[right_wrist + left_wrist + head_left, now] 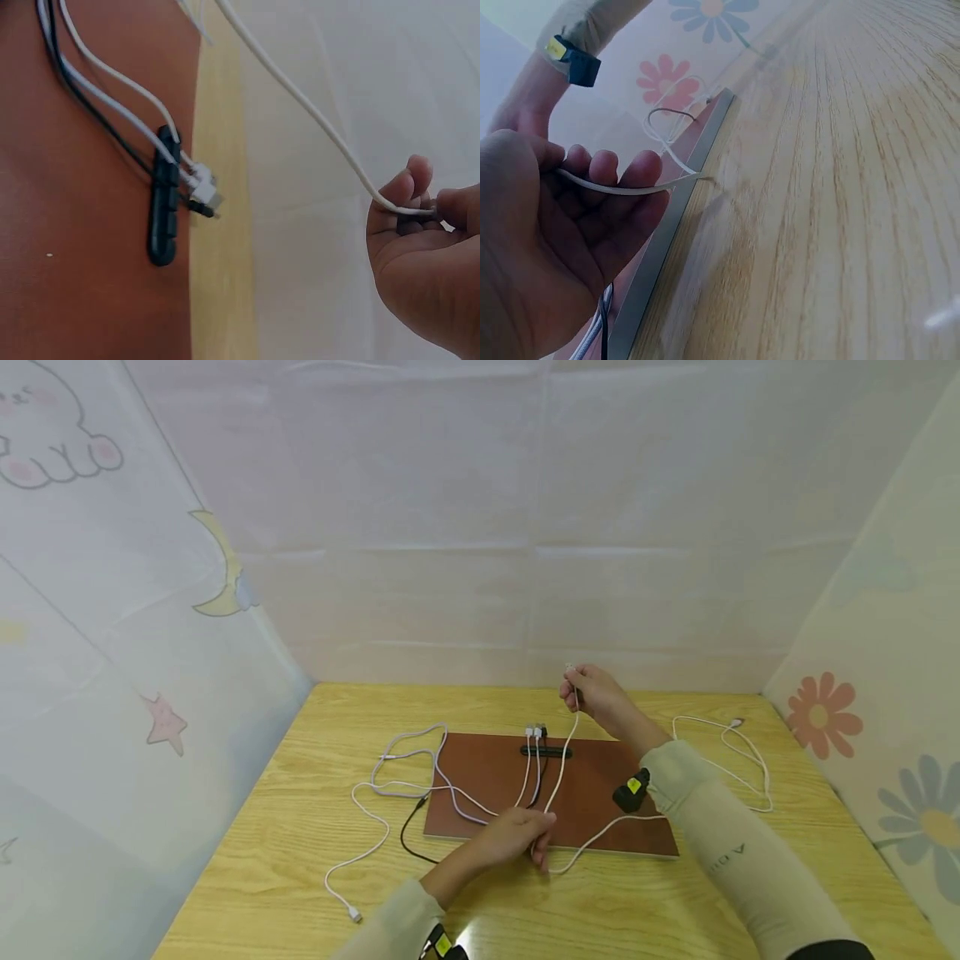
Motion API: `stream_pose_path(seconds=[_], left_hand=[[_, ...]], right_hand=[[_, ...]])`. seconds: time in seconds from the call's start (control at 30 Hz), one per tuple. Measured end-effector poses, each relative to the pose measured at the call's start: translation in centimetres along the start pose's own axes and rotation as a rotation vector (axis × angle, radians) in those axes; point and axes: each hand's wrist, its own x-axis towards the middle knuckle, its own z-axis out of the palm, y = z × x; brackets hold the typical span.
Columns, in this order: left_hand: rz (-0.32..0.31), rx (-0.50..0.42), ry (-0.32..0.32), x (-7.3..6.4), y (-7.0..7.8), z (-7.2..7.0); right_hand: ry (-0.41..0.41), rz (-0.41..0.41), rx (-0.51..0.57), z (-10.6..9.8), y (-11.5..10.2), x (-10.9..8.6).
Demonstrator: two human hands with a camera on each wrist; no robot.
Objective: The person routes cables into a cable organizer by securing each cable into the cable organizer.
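My right hand (597, 693) is raised behind the far edge of a brown board (600, 777) and pinches a white cable (564, 758) near its end. In the right wrist view the fingers mostly cover the plug. Lower down, at the board's near edge, my left hand (512, 839) holds the same cable, which crosses its curled fingers (641, 169) in the left wrist view. A black cable clip (163, 199) lies along the board's far edge. Two white-plugged cables and a black cable (94, 105) run through its slots, their plugs (201, 184) sticking out beyond the board.
Loose cable lengths, one lilac (378, 768) and one white with a plug (355, 913), spread over the wooden table (270, 843) on the left. A white cable coil (765, 777) lies at right. Patterned sheets (420, 568) stand at the back and sides.
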Motion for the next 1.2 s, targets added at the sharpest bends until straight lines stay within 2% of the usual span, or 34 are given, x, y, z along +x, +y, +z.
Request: stream_pose_path(seconds=[0.1, 0.17, 0.3, 0.47, 0.6, 0.9, 1.2], left_hand=[[-0.019, 0.064, -0.025, -0.1, 0.0, 0.2], [-0.018, 0.075, -0.051, -0.1, 0.1, 0.4], [-0.008, 0.038, -0.094, -0.4, 0.1, 0.5], [-0.005, 0.009, -0.106, -0.6, 0.0, 0.7], [-0.029, -0.029, -0.099, -0.7, -0.2, 1.0], [-0.139, -0.127, -0.032, -0.9, -0.3, 2.0], [-0.181, -0.22, 0.022, -1.1, -0.9, 3.1]], right_hand=[[-0.023, 0.038, 0.003, 0.1, 0.8, 0.6], [-0.032, 0.059, 0.001, 0.2, 1.3, 0.9], [-0.034, 0.085, -0.001, 0.2, 2.2, 1.4], [-0.019, 0.087, 0.005, 0.5, 3.4, 1.9], [-0.026, 0.102, -0.033, 0.8, 4.2, 2.1], [-0.039, 0.134, -0.109, 0.8, 5.5, 2.5], [-0.025, 0.155, -0.145, 0.8, 6.5, 2.6]])
